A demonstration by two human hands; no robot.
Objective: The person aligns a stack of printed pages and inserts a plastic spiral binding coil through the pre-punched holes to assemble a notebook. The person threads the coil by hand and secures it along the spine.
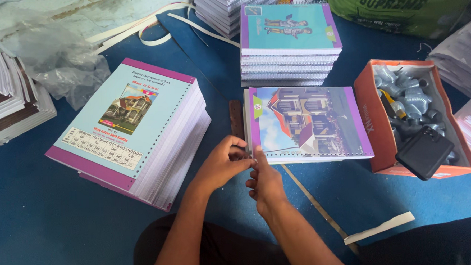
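I saw both hands meet at the near left corner of the notebook (pixel 306 123), the one lying flat with a house picture on its cover and a punched near edge. The left hand (pixel 219 167) had its fingers pinched narrow on something small at that corner; the right hand (pixel 264 182) was curled close under it, fingertips touching the same spot. A thin wire (pixel 278 149) ran from the pinch along the notebook's near edge, as far as I could make out. I judged the step to be starting a binding wire into the first holes at that corner, and the next move would call for a steady feed along the hole row with the book kept from sliding.

Beyond the notebook stood a bound stack (pixel 290 45), nearly touching its far edge. Left of the notebook, a tall unbound stack (pixel 134 126) sat well apart, tilted across the blue floor (pixel 38 226). A dark strip (pixel 236 119) lay just beside the notebook's left edge. Right of the notebook, an orange box (pixel 375 126) of grey fittings stood close, a black device (pixel 424 153) resting on its near rim. Open room lay near and left of the notebook; the right side was tight.
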